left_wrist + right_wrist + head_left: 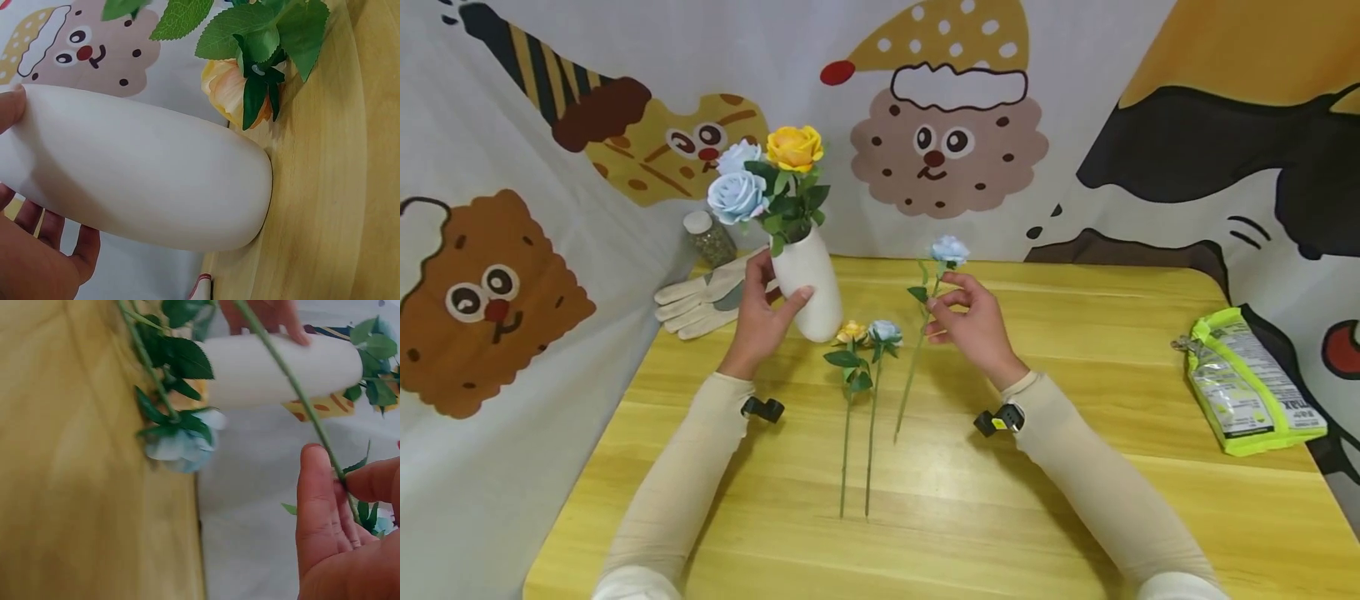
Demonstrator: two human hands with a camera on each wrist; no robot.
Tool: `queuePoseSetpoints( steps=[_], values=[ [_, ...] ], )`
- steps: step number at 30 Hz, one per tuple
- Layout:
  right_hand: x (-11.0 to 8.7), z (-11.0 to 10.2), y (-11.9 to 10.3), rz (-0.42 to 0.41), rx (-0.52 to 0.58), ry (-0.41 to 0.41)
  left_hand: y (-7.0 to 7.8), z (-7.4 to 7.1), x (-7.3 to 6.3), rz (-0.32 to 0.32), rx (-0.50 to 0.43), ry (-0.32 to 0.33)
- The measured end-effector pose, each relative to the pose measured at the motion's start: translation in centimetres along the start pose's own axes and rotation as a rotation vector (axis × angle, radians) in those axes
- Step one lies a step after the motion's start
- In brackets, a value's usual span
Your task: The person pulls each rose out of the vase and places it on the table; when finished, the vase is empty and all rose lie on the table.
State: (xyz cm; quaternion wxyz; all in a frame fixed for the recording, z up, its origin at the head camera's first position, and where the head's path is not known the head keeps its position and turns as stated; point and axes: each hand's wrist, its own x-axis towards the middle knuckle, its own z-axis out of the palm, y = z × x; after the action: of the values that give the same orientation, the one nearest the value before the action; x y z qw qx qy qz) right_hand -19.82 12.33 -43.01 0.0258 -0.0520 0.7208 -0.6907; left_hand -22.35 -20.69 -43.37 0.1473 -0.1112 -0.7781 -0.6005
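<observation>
A white vase (811, 287) stands toward the back left of the table, with two light blue roses (737, 197) and a yellow rose (794, 149) in it. My left hand (763, 312) grips its side, thumb in front and fingers behind. To the right, my right hand (967, 321) pinches the green stem of a light blue rose (950, 250), held with its bloom up and its stem slanting down. Between the hands lie a small yellow rose (852, 332) and another blue rose (884, 332), their stems pointing toward me.
Behind the left hand are a white glove (700, 304) and a lidded jar (710, 238). A green and white packet (1253, 383) lies at the table's right side. A cloth with cartoon prints (1075, 167) hangs along the table's back.
</observation>
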Motion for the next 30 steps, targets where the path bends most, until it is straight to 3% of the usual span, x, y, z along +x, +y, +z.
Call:
queuePoseSetpoints(
  steps=[7, 17, 30],
  values=[
    [-0.6, 0.6, 2.1, 0.091, -0.04, -0.085, 1.3, 0.1, -0.3, -0.022, -0.007, -0.013],
    [-1.8, 0.6, 3.8, 0.187, -0.113, -0.175, -0.7, 0.0, 0.3, 0.028, 0.0, -0.014],
    [-3.2, 1.1, 5.1, 0.33, -0.115, -0.274, -0.9, 0.0, 0.2, 0.05, 0.002, -0.008]
  ],
)
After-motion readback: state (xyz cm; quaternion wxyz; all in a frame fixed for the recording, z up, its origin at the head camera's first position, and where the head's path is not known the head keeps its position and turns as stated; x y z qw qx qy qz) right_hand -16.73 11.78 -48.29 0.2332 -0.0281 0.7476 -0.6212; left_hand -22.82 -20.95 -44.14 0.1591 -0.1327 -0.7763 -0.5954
